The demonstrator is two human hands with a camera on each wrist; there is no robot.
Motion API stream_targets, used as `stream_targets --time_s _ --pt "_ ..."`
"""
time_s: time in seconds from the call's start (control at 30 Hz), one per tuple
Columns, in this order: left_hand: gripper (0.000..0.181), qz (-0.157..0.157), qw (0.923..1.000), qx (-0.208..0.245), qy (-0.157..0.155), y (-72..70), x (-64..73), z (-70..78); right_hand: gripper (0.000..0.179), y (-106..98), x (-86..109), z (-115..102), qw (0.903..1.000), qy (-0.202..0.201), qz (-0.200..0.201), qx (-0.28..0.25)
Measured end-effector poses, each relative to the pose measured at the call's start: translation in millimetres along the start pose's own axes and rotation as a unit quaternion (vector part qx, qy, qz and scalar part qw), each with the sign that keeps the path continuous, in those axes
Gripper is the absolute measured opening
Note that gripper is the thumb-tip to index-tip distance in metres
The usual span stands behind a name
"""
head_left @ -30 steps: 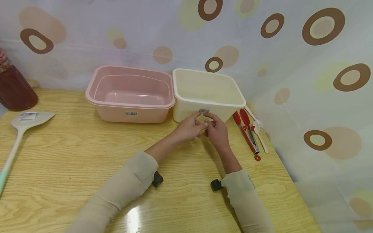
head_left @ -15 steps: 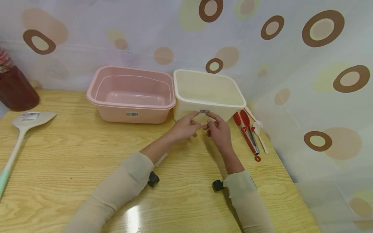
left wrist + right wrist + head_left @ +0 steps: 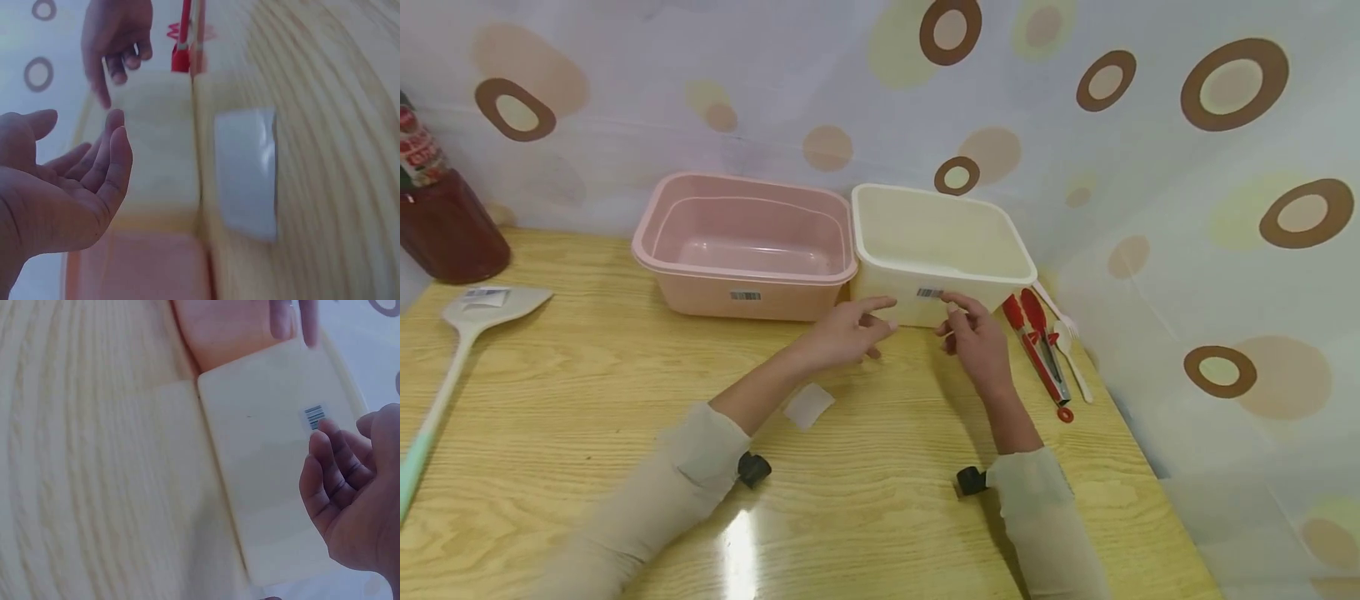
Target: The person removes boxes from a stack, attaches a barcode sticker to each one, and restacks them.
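Note:
In front of the cream plastic bin (image 3: 913, 313) my left hand (image 3: 841, 335) hovers with loosely bent fingers, holding nothing. My right hand (image 3: 979, 343) is at the bin's front wall, its fingers relaxed beside the barcode sticker (image 3: 314, 416). Whether its fingertips touch the sticker I cannot tell. Both hands are apart from each other. A small white piece of paper (image 3: 809, 405) lies on the wooden table near my left wrist; the left wrist view shows the same paper (image 3: 245, 174) close up.
A pink plastic basin (image 3: 747, 305) stands left of the cream bin. Red-tipped tongs (image 3: 1037, 350), a white spoon (image 3: 1073, 365) and a fork (image 3: 1057, 310) lie right. At the left are a pale spatula (image 3: 490, 310) and a jar of dark red liquid (image 3: 452, 229). Patterned sheeting covers the walls.
My left hand has moved left, away from my right hand, which has shifted slightly right. The white paper, earlier hidden by the left forearm, now shows fully.

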State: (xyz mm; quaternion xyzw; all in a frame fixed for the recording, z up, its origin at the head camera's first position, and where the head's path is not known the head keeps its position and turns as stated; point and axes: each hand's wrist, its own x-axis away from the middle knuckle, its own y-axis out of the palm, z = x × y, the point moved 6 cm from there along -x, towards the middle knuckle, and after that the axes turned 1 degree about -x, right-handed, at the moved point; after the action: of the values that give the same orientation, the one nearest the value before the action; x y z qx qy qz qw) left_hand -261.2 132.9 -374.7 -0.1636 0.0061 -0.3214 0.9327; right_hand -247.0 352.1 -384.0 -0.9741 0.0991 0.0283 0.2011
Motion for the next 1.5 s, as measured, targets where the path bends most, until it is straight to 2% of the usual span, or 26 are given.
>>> stream_targets --time_s 0.2,0.27,0.37,0.47,0.6,0.67,0.77,0.87,0.93,1.07,1.13,1.23,1.37,1.5 --pt "0.044 0.039 0.9985 -0.026 0.028 -54.1 39.5 2.3 0.046 -22.5 -0.5 -13.0 0.9991 -0.039 0.017 -0.011" --pt "0.043 0.062 0.9971 -0.029 0.034 -76.4 54.9 2.8 0.047 -34.6 -1.5 -17.7 0.9983 -0.048 0.032 -0.008" --pt "0.043 0.113 0.992 -0.033 0.046 -112.8 80.3 1.4 0.045 -54.1 -4.7 -24.0 0.9966 -0.055 0.061 -0.006" --pt "0.049 0.182 0.9807 -0.058 0.041 -152.7 109.9 -3.6 0.046 -72.0 -8.5 -30.3 0.9946 -0.053 0.089 -0.006" --pt "0.058 0.259 0.9598 -0.108 0.005 -203.8 144.4 -17.8 0.045 -93.1 -11.1 -36.6 0.9905 -0.028 0.134 0.008" --pt "0.06 0.28 0.9524 -0.12 -0.007 -225.1 155.3 -27.7 0.042 -102.6 -12.7 -38.8 0.987 -0.013 0.159 0.016" --pt "0.062 0.293 0.9478 -0.123 -0.029 -248.7 165.5 -43.5 0.041 -113.4 -17.1 -41.4 0.9825 -0.001 0.178 0.055" --pt "0.065 0.294 0.9474 -0.117 -0.049 -262.5 170.1 -56.7 0.046 -118.6 -23.3 -40.8 0.9821 0.017 0.16 0.098" --pt "0.067 0.296 0.947 -0.109 -0.062 -267.8 171.0 -64.2 0.051 -118.5 -28.0 -38.8 0.9833 0.03 0.128 0.126" --pt "0.072 0.288 0.9503 -0.087 -0.079 -271.9 165.9 -77.3 0.062 -111.8 -39.8 -32.5 0.9872 0.056 0.055 0.139" --pt "0.076 0.284 0.9521 -0.078 -0.083 -272.0 160.4 -82.4 0.066 -107.0 -46.4 -28.6 0.989 0.065 0.026 0.13" --pt "0.079 0.279 0.955 -0.064 -0.077 -269.8 150.3 -87.2 0.069 -100.3 -55.5 -20.9 0.9914 0.087 0.002 0.098" --pt "0.079 0.273 0.9589 -0.034 -0.07 -263.1 136.7 -91.1 0.071 -94.1 -64.7 -11.6 0.9912 0.116 -0.005 0.064" --pt "0.078 0.269 0.9599 -0.006 -0.077 -258.1 125.1 -94.3 0.07 -89.8 -73.2 -8.5 0.9919 0.117 -0.009 0.048"
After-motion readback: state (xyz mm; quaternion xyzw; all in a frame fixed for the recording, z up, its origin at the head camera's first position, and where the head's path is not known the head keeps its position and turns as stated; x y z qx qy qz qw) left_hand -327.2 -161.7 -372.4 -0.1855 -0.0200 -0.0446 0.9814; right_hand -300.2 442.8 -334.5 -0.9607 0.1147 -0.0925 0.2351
